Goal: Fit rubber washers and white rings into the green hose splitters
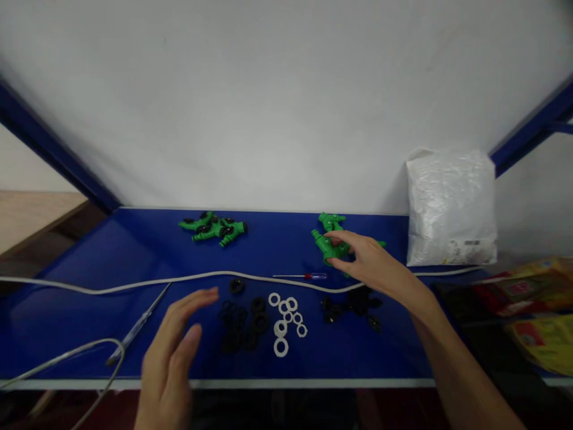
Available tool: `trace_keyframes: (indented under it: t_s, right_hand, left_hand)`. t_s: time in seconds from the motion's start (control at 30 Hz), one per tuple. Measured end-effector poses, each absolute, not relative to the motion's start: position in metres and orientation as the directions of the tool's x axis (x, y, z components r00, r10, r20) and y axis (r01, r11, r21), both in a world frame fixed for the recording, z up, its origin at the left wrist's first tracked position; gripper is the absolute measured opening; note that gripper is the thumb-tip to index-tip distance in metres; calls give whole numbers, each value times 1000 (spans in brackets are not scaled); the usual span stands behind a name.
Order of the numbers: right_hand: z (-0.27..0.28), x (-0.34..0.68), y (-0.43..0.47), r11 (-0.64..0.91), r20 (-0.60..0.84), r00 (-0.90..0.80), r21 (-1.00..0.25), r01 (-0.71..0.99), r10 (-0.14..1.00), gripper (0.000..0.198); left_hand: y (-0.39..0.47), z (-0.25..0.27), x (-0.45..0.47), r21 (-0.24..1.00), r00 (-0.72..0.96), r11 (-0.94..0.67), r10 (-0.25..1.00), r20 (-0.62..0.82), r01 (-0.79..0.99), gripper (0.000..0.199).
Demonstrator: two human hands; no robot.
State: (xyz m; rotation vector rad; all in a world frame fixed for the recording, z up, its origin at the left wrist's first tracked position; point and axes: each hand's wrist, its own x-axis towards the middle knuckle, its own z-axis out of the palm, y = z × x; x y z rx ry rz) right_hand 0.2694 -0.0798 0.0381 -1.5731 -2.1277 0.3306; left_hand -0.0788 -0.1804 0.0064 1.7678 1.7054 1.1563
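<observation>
My right hand (360,257) is at the back of the blue table, thumb and fingers closed around a green plastic hose splitter (321,243). Another green splitter (330,221) lies just behind it, and further green pieces are partly hidden by the hand. My left hand (172,352) hovers over the front of the table with its fingers apart and nothing in it. Right of it lie black rings (259,322) and several white ring washers (281,328). Small black parts (331,310) lie below my right forearm.
Green splitters with black levers (215,228) lie at the back left. A small screwdriver (313,276) rests beside a white cable (179,278) crossing the table. A pointed tool (138,325) lies at left. A white plastic package (452,209) and colourful bags (528,292) are at right.
</observation>
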Motion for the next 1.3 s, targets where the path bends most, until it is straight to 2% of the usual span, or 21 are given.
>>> trace_keyframes:
  t_s: [0.07,0.17,0.3,0.4,0.53,0.6,0.67,0.73,0.8,0.9,1.0,1.17,1.3]
  right_hand:
    - [46,257,-73,301,193,-231,-600,741,954,53]
    - [50,234,-60,290,128,-318,-792,537,939,59]
    - [43,213,-46,174,55,-416,-951,255,908,59]
    - [33,210,-47,114,43,-447,-984,134,894,63]
    - [25,206,-54,173,113,-442,-980,97,890,71]
    - [22,201,-57,223,178,-377,-972,79,909,71]
    - [21,196,-57,276,242,-307,-959,70,920,67]
    - [20,195,-54,310,282,-276,-949,64,919,66]
    - [21,200,-52,302,279,-270,-952,46,922,72]
    - [28,214,-51,237,210,-278,-969,66,937,76]
    - [37,226,-54,215,153,-289,-956,199,945,66]
    - [47,241,-58,296,195,-259,-844,448,946,40]
    - [50,259,-78,273,173,-216,-732,624,961,30]
  left_hand:
    - [-159,0,-69,799,-81,-139,970,228,585,44]
    - [-142,-14,-51,815,-11,-97,992,126,572,48]
    - [-144,-28,-34,817,71,-94,995,65,569,49]
    - [-144,-25,-30,823,90,-129,991,95,553,47]
    - [-121,-1,-23,874,16,-155,986,167,461,44]
    - [-100,13,-11,943,104,-131,989,104,304,45]
    - [-76,22,6,990,270,-69,962,34,121,54]
    - [-55,26,22,995,362,-95,929,78,30,53]
    - [-37,25,34,991,380,-135,916,129,-10,47]
    - [-20,17,40,993,370,-100,922,117,-65,47]
    - [-13,8,34,993,317,-25,947,60,-111,48]
    - [-9,4,22,967,205,76,978,-26,-242,39]
    - [-5,7,21,902,165,139,983,-77,-408,35]
